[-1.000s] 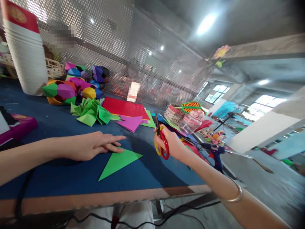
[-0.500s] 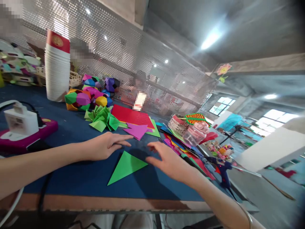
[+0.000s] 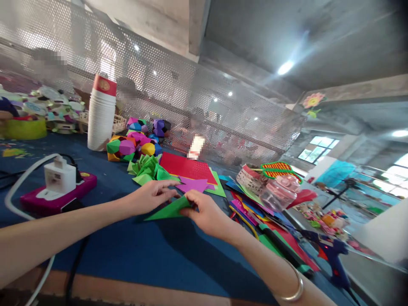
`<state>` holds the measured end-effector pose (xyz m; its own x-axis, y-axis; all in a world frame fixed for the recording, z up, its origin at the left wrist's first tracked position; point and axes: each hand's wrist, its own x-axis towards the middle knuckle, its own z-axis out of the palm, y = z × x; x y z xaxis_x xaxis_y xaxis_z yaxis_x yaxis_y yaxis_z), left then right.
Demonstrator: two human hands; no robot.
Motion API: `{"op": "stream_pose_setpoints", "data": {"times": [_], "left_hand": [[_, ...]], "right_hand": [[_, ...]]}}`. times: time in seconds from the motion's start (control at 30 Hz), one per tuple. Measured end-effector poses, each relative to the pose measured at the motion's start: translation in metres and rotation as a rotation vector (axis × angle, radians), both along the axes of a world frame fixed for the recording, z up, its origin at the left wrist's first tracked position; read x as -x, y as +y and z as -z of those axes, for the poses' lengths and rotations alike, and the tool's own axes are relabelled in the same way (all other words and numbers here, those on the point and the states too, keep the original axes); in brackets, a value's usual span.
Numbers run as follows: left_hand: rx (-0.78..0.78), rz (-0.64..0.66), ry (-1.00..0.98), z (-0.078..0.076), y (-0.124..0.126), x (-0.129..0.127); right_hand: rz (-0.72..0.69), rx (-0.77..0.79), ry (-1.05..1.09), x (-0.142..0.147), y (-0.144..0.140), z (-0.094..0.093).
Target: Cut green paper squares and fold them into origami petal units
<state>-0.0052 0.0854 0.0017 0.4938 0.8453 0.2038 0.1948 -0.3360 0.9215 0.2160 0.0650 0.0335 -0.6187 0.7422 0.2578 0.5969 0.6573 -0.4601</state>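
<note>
A folded green sheet of paper (image 3: 168, 211) is tilted up off the blue tabletop, one pointed corner reaching left. My right hand (image 3: 208, 216) pinches its right end between thumb and fingers. My left hand (image 3: 151, 196) is just behind the paper's upper edge, fingers stretched forward and thumb apart; whether its fingertips touch the paper I cannot make out. Beyond the hands lie a folded purple paper piece (image 3: 193, 184) and a cluster of folded green paper (image 3: 149, 168).
A red sheet (image 3: 186, 166) lies behind the purple piece. To the left are a power strip (image 3: 41, 201) with a white plug and a stack of paper cups (image 3: 101, 121). Coloured paper balls (image 3: 123, 146) sit at the back. On the right are a plastic jar (image 3: 280, 191) and a glue gun (image 3: 333, 255).
My right hand has moved to the green paper, taken hold of it and lifted it from lying flat. My left hand has come closer to it. The view has shifted.
</note>
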Motion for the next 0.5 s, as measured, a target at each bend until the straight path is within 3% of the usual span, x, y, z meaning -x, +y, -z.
{"op": "stream_pose_setpoints", "data": {"times": [0.23, 0.5], "left_hand": [[0.301, 0.208, -0.1, -0.004, -0.011, -0.003], [0.267, 0.242, -0.053, -0.005, -0.017, -0.004]], "right_hand": [[0.012, -0.258, 0.139, 0.0, 0.015, 0.027], [-0.01, -0.362, 0.12, -0.012, 0.006, 0.04]]}}
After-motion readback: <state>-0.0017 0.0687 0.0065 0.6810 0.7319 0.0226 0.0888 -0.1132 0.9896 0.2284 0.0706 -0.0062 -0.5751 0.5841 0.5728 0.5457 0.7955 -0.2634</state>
